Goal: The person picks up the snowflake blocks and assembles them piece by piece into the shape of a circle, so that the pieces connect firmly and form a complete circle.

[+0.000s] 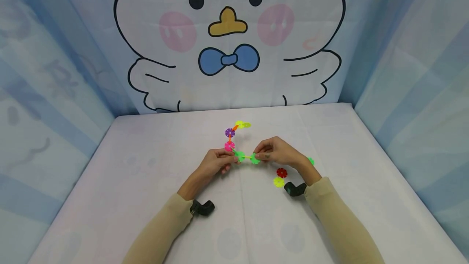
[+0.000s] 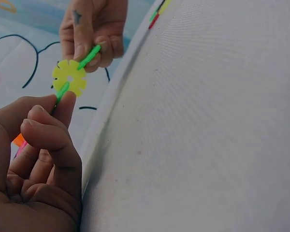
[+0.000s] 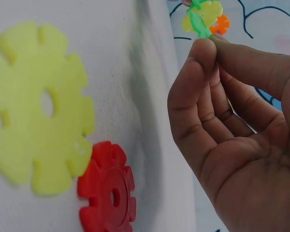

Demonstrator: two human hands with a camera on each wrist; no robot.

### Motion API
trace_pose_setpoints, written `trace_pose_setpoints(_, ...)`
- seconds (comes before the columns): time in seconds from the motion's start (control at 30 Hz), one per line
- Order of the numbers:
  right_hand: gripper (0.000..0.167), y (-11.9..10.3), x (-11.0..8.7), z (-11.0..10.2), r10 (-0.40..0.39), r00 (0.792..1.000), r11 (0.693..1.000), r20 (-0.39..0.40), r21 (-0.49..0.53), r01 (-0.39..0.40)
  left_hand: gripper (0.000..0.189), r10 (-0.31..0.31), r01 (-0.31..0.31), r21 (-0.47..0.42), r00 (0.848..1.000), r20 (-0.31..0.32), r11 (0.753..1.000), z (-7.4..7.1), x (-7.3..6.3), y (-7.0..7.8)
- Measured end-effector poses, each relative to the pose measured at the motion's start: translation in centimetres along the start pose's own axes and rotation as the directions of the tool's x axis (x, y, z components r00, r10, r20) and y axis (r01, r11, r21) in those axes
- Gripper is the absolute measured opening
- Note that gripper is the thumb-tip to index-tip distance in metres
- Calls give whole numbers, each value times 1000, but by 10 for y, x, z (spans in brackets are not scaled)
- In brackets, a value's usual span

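Several notched plastic discs are joined into a chain above the white table. My left hand [image 1: 216, 161] pinches a green disc [image 1: 239, 156] of the chain between thumb and fingertip. From there the chain runs up past a pink disc [image 1: 229, 146] and a purple disc [image 1: 230, 133], linked by orange ones, to yellow discs [image 1: 239, 124] at its far end. My right hand [image 1: 278, 150] pinches another green disc [image 1: 254, 159]. Between the two green discs sits a yellow disc [image 2: 70, 77], with both slotted into its edge. The fingertips partly hide the green discs.
A red disc [image 1: 281, 173] and a yellow disc [image 1: 279, 182] lie loose on the table [image 1: 110, 199] below my right hand. Behind my right wrist a green disc [image 1: 311, 161] is partly hidden. A printed curtain [image 1: 227, 89] stands at the table's back edge.
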State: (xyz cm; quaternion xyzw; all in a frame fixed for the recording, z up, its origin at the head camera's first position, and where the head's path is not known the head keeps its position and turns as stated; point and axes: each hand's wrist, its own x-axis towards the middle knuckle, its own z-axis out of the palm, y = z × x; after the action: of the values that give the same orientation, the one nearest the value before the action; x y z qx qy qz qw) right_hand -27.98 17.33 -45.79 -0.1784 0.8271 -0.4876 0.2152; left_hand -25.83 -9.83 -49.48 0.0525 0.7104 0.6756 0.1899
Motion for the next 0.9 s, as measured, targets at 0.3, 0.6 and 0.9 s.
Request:
trace_pose_setpoints(0.3, 17, 0, 1, 1, -12, 1000, 999, 12, 46, 11, 18, 4, -4, -1, 1000, 0, 1000, -1, 0, 0)
trace_pose_setpoints(0.6, 17, 0, 2, 3, -14, 1000, 999, 4, 43, 14, 16, 9, -9, 12, 1000, -7, 1000, -1, 1, -1)
trace_pose_setpoints(0.9, 15, 2, 3, 5, -18, 1000, 1000, -6, 23, 18, 17, 21, -21, 19, 1000, 0, 1000, -2, 1, -3)
